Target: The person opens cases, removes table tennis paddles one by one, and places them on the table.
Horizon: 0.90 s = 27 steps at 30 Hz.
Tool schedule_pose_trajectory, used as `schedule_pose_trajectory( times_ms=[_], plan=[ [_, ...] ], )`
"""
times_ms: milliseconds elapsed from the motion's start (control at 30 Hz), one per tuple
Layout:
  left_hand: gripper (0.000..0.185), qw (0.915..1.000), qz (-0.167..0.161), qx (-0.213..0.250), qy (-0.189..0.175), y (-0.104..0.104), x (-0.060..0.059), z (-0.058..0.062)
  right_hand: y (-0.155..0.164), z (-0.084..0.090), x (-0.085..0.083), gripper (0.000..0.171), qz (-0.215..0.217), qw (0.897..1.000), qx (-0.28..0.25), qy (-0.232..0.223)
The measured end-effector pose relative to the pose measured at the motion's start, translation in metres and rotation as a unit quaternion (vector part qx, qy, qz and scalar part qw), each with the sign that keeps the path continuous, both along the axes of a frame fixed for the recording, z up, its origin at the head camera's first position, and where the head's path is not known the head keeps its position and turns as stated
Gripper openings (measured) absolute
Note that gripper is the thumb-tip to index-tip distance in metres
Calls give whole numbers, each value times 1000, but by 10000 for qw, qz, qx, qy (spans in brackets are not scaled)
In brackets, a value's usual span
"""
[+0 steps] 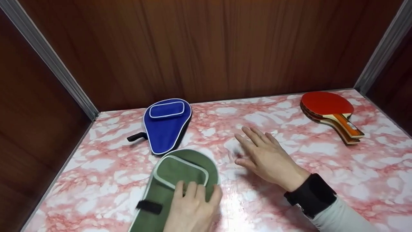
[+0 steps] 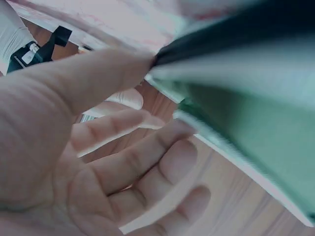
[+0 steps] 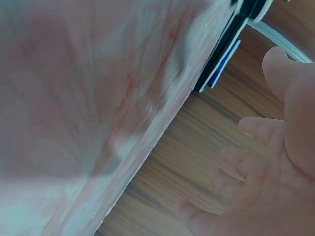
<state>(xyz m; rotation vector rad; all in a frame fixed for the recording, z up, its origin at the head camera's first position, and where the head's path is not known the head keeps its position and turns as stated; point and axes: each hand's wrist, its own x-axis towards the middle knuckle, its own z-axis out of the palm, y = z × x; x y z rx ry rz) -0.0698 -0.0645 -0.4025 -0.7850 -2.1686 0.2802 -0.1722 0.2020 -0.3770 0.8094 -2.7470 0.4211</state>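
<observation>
The green case (image 1: 164, 191) is at the near side of the table (image 1: 96, 193), left of the middle, and its wide end points to the far side. The left hand (image 1: 194, 206) grips it: the fingers are bent over the front, by the lower edge of the pocket (image 1: 182, 169), and the thumb is at the right edge. In the left wrist view, the thumb is on a dark edge of the case and a fingertip touches a green edge; part of this view is blurred. The near end of the case goes out of the head view. A short black strap (image 1: 150, 207) lies across its left side.

The right hand (image 1: 270, 158) is apart from the left one, to the right of the case. Its fingers are extended, with the thumb held away from them. On this wrist there is a black band (image 1: 310, 195), above a pale sleeve (image 1: 344, 216).

The blue case (image 1: 165, 132) lies at the far left, with its narrow end toward the near side, just beside the green one; I cannot tell if they touch. At the far right, two bats (image 1: 328, 103) lie stacked, the upper one with its red face up, their handles pointing near and right. Behind the table stands a brown wall (image 1: 209, 48).
</observation>
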Motion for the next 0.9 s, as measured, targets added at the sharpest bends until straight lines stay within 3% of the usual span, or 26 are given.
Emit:
schedule_pose_trajectory(
  times_ms=[67,133,267,400,467,567,600,800,900],
  plan=[
    [33,9991,-82,-111,-391,3,-1,-1,2,0,0,77,-7,10000,-37,-22],
    [49,9922,-114,-346,-1194,3,-2,1,3,-1,-1,78,-45,10000,-47,-59],
    [90,9575,3,-441,-2851,-6,-5,9,6,0,-4,79,-98,9999,-74,-73],
    [98,9318,606,206,-3572,-18,-10,13,10,0,-6,80,-158,9998,-83,-71],
    [99,9201,882,435,-3793,-22,-12,12,13,1,-6,80,-214,9997,-70,-127],
    [100,9084,895,592,-4041,-26,-17,10,16,5,-6,79,-265,9994,-51,-193],
    [100,9078,822,587,-4070,-26,-20,9,16,7,-6,78,-267,9994,-52,-218],
    [94,9222,270,310,-3844,-23,-47,10,22,10,-7,77,-330,9990,2,-290],
    [91,9216,36,172,-3878,-19,-66,11,25,10,-8,78,-432,9984,36,-369]
  ],
)
